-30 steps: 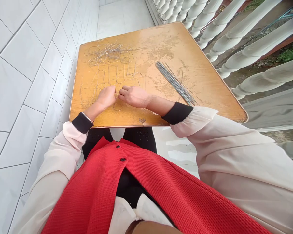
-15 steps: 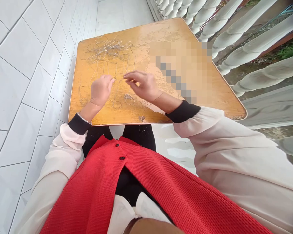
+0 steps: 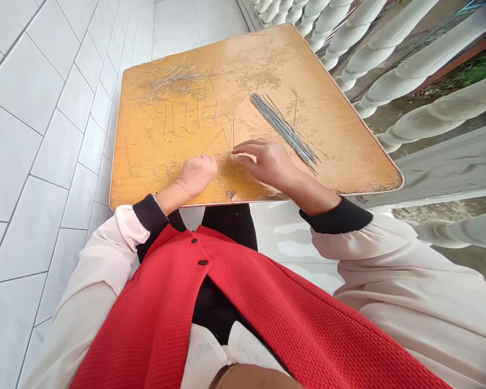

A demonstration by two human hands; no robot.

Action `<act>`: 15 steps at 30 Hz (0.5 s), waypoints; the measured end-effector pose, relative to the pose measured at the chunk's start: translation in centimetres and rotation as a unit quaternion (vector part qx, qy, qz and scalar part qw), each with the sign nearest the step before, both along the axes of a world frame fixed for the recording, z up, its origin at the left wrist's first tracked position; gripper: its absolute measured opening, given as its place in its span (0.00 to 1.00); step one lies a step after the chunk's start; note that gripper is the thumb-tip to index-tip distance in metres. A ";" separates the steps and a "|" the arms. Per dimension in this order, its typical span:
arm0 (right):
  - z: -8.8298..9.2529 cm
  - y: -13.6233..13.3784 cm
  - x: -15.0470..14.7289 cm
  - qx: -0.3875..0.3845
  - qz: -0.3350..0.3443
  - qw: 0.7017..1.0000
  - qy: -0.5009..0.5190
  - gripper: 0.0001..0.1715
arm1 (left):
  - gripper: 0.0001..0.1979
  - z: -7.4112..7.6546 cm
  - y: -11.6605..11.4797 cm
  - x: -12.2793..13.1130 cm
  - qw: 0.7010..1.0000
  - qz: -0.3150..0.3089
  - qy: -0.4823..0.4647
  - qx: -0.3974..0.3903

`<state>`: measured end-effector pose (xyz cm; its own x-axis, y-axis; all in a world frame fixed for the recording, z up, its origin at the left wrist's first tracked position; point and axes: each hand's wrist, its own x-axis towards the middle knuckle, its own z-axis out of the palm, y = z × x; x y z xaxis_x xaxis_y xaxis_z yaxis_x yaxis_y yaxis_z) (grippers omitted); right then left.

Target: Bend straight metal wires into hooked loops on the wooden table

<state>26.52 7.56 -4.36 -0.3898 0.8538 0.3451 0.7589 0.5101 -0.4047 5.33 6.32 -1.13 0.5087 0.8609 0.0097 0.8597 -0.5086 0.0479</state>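
Observation:
My left hand [image 3: 198, 174] is closed low over the near part of the table, and a thin wire [image 3: 215, 140] sticks up from its fingers. To the right, my right hand [image 3: 263, 161] has its fingers stretched forward, with a gap between thumb and forefinger. Its fingertips are at a few thin straight wires [image 3: 229, 141] crossing on the wood; contact is hard to make out. Left of my hands lie several wires bent into loops with straight stems [image 3: 162, 170]. A bundle of straight grey wires [image 3: 281, 127] rests beyond my right hand.
The worn wooden table [image 3: 263, 48] has peeled patches. A tangled heap of bent wires [image 3: 174, 81] lies at its far left. White wall tiles [image 3: 36, 140] run along the left, and a white baluster railing [image 3: 389, 102] along the right.
Both hands have moved right and nearer to my body. My left hand is now lower, past the looped wires. The straight wire bundle, blurred out before, is now visible.

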 end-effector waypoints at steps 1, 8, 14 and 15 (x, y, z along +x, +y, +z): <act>-0.2 -0.4 -0.3 0.005 0.019 1.000 -0.004 0.23 | 0.19 0.2 -0.2 0.0 1.000 -0.002 0.001 -0.002; -0.7 -2.2 -3.3 0.022 0.101 0.993 -0.054 0.24 | 0.17 1.6 -0.4 -4.1 0.998 -0.021 -0.044 0.033; 0.5 1.0 -3.1 0.014 0.030 0.995 -0.096 0.25 | 0.18 0.6 0.2 -5.2 0.998 -0.042 -0.034 -0.021; 0.8 2.0 -3.0 0.016 0.019 0.994 -0.105 0.23 | 0.18 0.4 0.2 -5.0 0.998 -0.038 -0.035 -0.024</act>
